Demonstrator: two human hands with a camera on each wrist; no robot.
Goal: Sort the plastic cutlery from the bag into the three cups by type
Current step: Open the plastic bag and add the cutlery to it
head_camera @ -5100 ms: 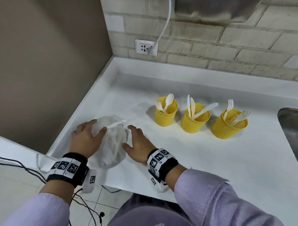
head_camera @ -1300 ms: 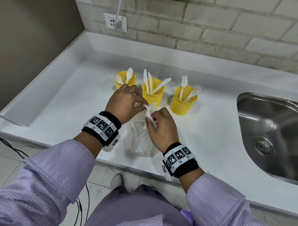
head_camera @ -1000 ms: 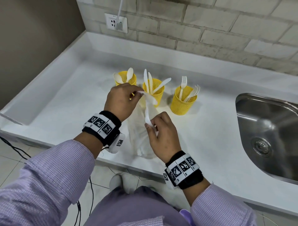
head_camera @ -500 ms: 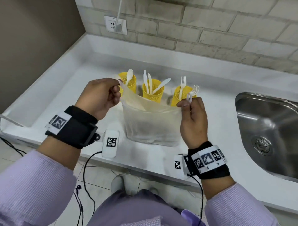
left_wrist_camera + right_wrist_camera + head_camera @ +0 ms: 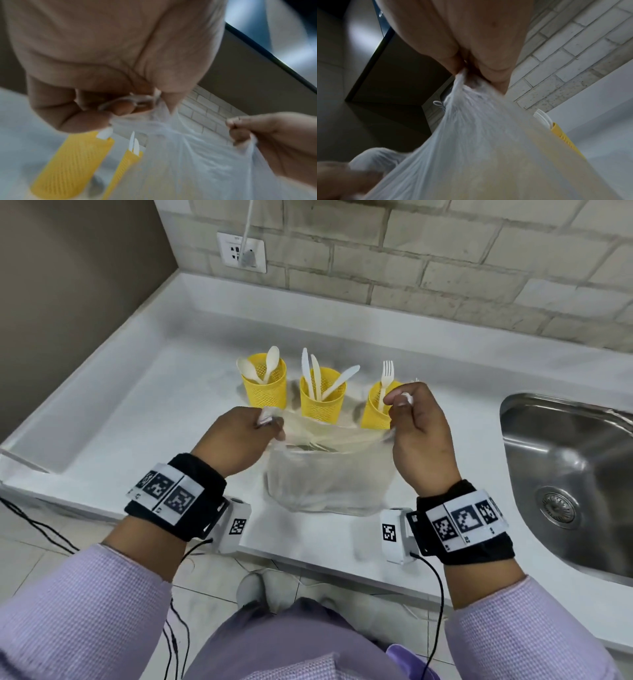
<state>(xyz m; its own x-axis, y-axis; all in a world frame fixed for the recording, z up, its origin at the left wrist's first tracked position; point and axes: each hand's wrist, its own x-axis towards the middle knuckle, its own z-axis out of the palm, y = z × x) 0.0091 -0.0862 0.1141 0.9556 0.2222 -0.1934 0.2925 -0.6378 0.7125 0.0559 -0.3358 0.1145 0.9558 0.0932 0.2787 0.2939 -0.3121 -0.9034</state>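
Observation:
A thin translucent plastic bag (image 5: pixel 325 484) stands on the white counter (image 5: pixel 144 412) with its mouth stretched wide. My left hand (image 5: pixel 239 436) pinches the bag's left handle and my right hand (image 5: pixel 418 433) pinches the right one. White cutlery shows dimly inside the bag. Behind it stand three yellow mesh cups: the left cup (image 5: pixel 265 386) has spoons, the middle cup (image 5: pixel 322 400) has knives, and the right cup (image 5: pixel 376 409), partly hidden by my right hand, has forks. The left wrist view shows my fingers (image 5: pixel 96 120) curled on the bag (image 5: pixel 197 162). The right wrist view shows the bag (image 5: pixel 479 148) taut.
A steel sink (image 5: pixel 575 484) lies to the right of the bag. A brick wall (image 5: pixel 445 268) with a socket (image 5: pixel 241 251) rises behind the cups. A brown wall (image 5: pixel 68 285) bounds the counter on the left. Cables hang below the counter's front edge.
The bag came from the counter's left to in front of the cups. My hands untwisted its top and pulled the handles apart, so its mouth stands wide; since half a second ago the hands moved slightly.

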